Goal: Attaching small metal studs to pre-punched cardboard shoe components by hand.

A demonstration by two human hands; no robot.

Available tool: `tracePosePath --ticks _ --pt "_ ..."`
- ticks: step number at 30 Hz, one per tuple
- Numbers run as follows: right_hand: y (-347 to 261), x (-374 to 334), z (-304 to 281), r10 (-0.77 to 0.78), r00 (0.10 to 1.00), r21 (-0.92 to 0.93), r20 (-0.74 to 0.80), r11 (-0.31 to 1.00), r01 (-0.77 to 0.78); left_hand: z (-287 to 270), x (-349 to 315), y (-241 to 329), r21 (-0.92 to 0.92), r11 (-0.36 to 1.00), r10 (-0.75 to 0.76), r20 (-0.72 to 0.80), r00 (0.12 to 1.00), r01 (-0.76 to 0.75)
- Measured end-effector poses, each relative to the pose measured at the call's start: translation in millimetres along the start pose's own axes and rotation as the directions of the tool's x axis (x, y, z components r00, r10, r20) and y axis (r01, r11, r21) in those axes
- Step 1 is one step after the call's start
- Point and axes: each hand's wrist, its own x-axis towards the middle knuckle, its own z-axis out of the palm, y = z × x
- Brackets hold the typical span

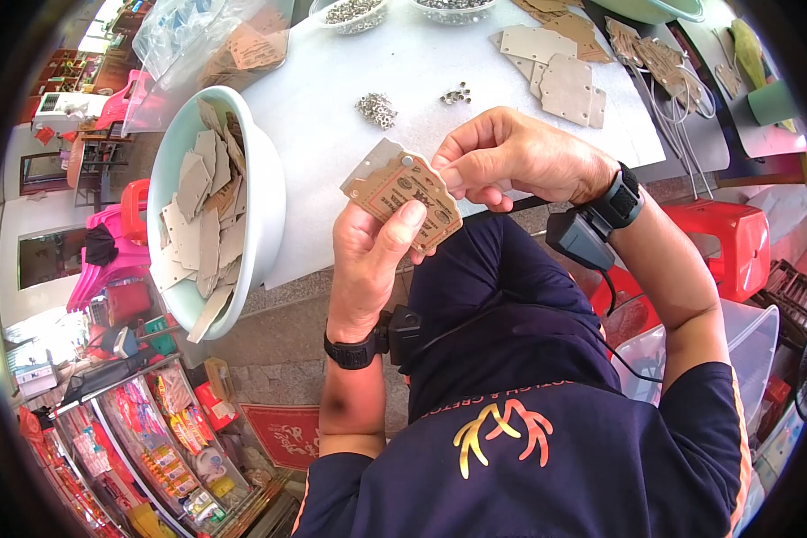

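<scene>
My left hand [372, 255] is closed on a few brown cardboard pieces [410, 199], with dark print on the front one and notched edges. The thumb presses on the printed face. Small round metal eyelets show at the cardboard's upper edge and left corner. At the right edge of the cardboard, my right hand [516, 157] is closed, with thumb and fingertips pinched together. Whatever lies between those fingertips is too small or hidden to make out. Beyond the hands, a small pile of metal eyelets [377, 110] and a smaller cluster of eyelets [455, 93] lie on the white table [318, 148].
A pale green basin [269, 193] holding cardboard pieces stands at the table's left. Two clear bowls of metal parts [350, 13] sit at the far edge. Stacked grey cards [567, 87] and white cords [681, 117] lie right. A red stool [722, 242] is beside me.
</scene>
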Motion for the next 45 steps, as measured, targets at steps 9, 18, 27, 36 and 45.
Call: tracePosePath --ticks 9,18,27,36,45 --pt "-1.9 -5.6 4.9 -0.013 0.999 -0.054 -0.034 0.999 0.011 -1.8 1.8 0.4 0.002 1.0 0.011 0.002 1.0 -0.011" --pt "8.7 -1.4 9.6 -0.178 0.978 -0.17 -0.108 0.973 0.158 6.1 3.4 -3.0 0.07 0.995 0.074 -0.093 0.993 -0.068" --pt "11.8 -1.8 12.1 -0.207 0.966 -0.307 -0.155 0.939 0.152 8.2 4.1 -7.7 0.16 0.982 0.12 -0.127 0.985 -0.099" --pt "12.4 -0.1 8.4 -0.207 0.969 -0.256 -0.132 0.952 0.169 7.6 7.9 -10.6 0.156 0.979 0.151 -0.127 0.98 -0.131" --pt "12.7 -0.1 26.0 -0.271 0.91 -0.23 -0.314 0.952 0.204 14.0 13.5 -11.8 -0.039 0.963 0.255 -0.203 0.945 -0.268"
